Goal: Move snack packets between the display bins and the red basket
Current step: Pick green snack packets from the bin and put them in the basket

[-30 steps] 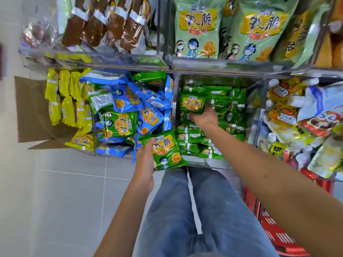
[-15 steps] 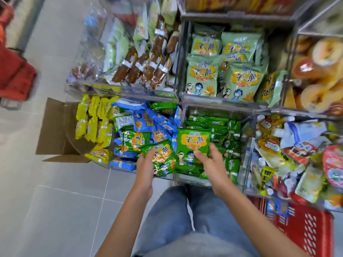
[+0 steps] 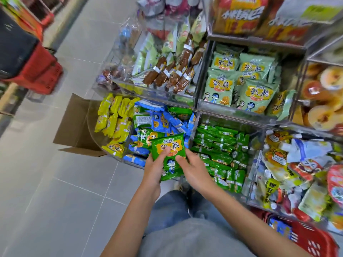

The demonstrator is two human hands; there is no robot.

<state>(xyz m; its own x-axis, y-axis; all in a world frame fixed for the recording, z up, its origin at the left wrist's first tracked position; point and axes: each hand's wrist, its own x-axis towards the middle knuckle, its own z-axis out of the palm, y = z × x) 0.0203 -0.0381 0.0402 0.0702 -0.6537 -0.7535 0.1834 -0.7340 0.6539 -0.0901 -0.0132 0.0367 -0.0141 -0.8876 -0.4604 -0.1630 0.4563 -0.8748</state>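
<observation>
Gripping green snack packet (image 3: pixel 168 148) at left edge with left hand (image 3: pixel 153 170), thumb on front. Pinching right edge with right hand (image 3: pixel 194 168) (thumb beside cartoon print). Held over near rim of display bins (image 3: pixel 197 125), well apart from red basket (image 3: pixel 318 242) at near right.

A single head-worn wide-angle camera stands close before the display bins (image 3: pixel 232 113), looking forward and steeply down. The red basket (image 3: pixel 323 243) shows below-right of them.

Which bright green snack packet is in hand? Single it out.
The bright green snack packet gripped by left hand and right hand; the rest lie in bins.
</observation>
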